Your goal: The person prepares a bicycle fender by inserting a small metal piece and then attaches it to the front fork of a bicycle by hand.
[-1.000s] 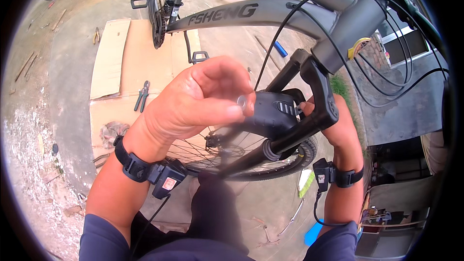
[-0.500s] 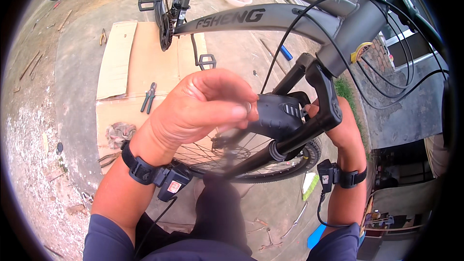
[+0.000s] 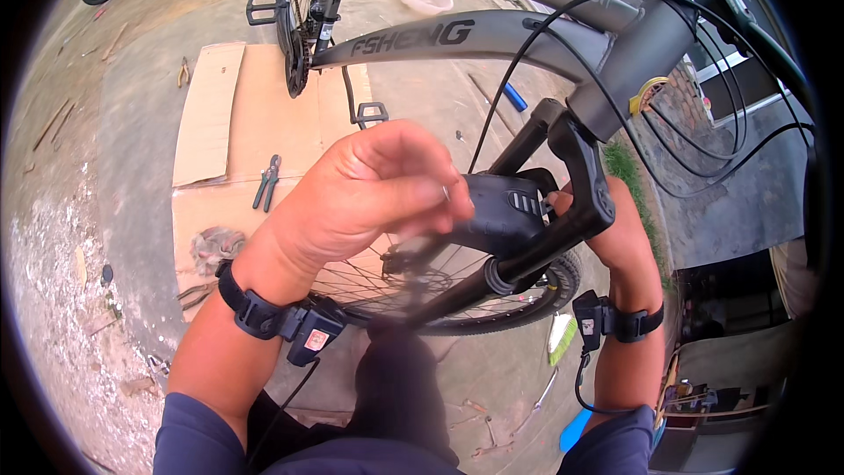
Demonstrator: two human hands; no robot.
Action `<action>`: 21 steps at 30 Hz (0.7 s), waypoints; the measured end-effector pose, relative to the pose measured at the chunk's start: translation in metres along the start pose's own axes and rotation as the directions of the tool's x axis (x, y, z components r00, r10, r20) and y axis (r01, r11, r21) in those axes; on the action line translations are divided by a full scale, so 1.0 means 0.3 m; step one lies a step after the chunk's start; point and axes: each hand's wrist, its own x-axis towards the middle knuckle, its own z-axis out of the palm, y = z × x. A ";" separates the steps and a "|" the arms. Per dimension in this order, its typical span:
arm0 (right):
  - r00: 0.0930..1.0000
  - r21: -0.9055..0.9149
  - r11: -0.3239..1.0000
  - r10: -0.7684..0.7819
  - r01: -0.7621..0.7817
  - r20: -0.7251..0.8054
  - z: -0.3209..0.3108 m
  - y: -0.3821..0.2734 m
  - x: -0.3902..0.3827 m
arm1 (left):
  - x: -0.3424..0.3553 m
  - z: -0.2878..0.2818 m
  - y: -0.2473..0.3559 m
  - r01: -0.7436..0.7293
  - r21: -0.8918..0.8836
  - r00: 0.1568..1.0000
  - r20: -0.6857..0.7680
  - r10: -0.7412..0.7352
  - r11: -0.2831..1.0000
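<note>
In front of me stands a grey bicycle frame (image 3: 413,42) with a black suspension fork (image 3: 576,176). A black mudguard (image 3: 498,213) sits between the fork legs, above the spoked front wheel (image 3: 536,297). My left hand (image 3: 374,198) is pinched closed over the mudguard's left end. A tiny shiny bit shows at its fingertips, too small and blurred to name. My right hand (image 3: 613,224) reaches around behind the right side of the fork. Its thumb and finger close together beside the slotted end of the mudguard; what they grip is mostly hidden by the fork.
Cardboard sheets (image 3: 264,105) lie on the concrete, with green-handled cutters (image 3: 267,182) and a crumpled rag (image 3: 217,249) on them. Pliers (image 3: 184,72) lie further left. Wrenches (image 3: 536,400) and a green-bristled brush (image 3: 562,339) are near my feet. Black cables (image 3: 607,92) loop around the fork.
My left hand's fingertips have shifted slightly to the right and lower, with some blur. My right hand keeps its place by the fork. The whole view has moved a little.
</note>
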 end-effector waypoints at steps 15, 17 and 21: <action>0.999 0.019 0.999 0.045 -0.046 0.020 -0.002 0.034 0.016 | 0.271 0.169 -0.034 -0.079 0.081 0.996 -0.025 0.081 0.994; 0.999 0.061 0.998 0.031 -0.032 0.021 -0.008 0.054 0.010 | 0.281 0.189 -0.040 -0.084 0.093 0.996 -0.026 0.087 0.992; 1.000 0.014 1.000 0.014 -0.014 0.008 0.002 0.037 0.016 | 0.283 0.179 -0.041 -0.084 0.151 0.995 -0.037 0.090 0.985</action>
